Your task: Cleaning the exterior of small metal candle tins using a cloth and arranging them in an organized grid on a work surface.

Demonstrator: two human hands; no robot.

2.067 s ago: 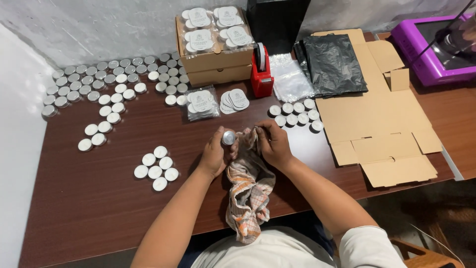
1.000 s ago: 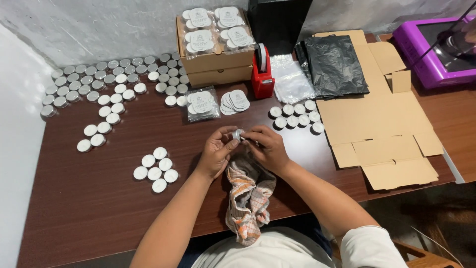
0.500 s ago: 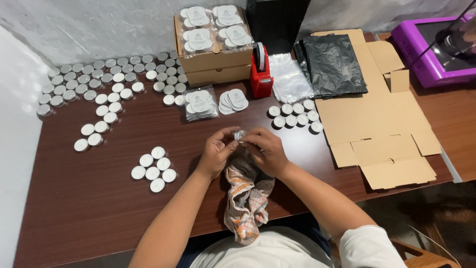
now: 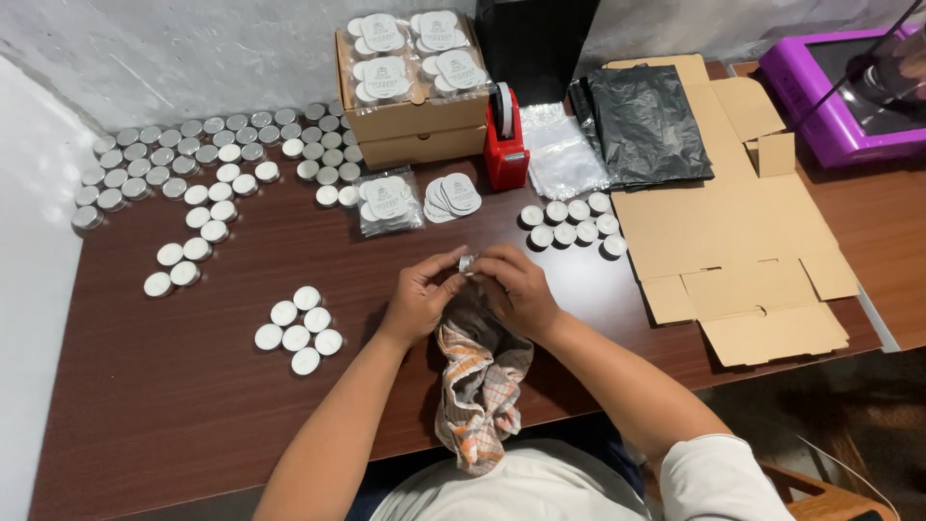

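Both hands met above the middle of the brown table (image 4: 145, 405). The left hand (image 4: 422, 299) and the right hand (image 4: 516, 289) pinched 1 small round tin (image 4: 468, 262) between the fingertips, and the fingers were curled close together around it. A checked cloth (image 4: 479, 381) was under the palms and hung down over the table edge. 6 white-topped tins (image 4: 297, 330) lay in a group to the left, well apart. A red tape dispenser (image 4: 504, 137) stood behind, near flat cardboard (image 4: 733, 241).
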